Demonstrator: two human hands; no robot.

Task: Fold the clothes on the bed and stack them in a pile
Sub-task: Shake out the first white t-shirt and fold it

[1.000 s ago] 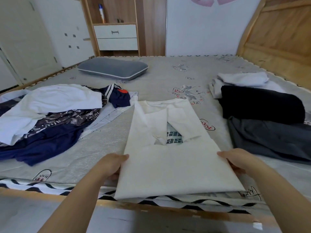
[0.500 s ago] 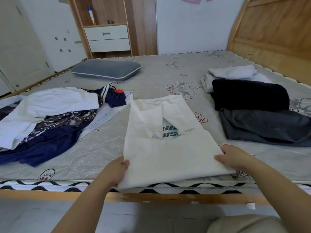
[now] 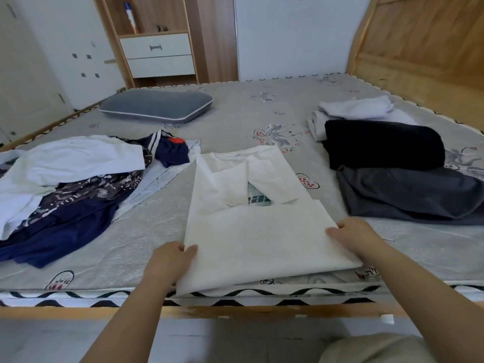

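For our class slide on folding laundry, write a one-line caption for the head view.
Both hands, left hand and right hand, grip the white shirt at the bed edge, mid-fold.

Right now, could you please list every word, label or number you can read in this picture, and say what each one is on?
"eas": partial teal letters on the white shirt, in the gap between its folded sleeves; the rest is covered.
Script beside the flower prints on the mattress: too blurred to read.
Bottle on the shelf: label too small to read.
Nothing else legible.
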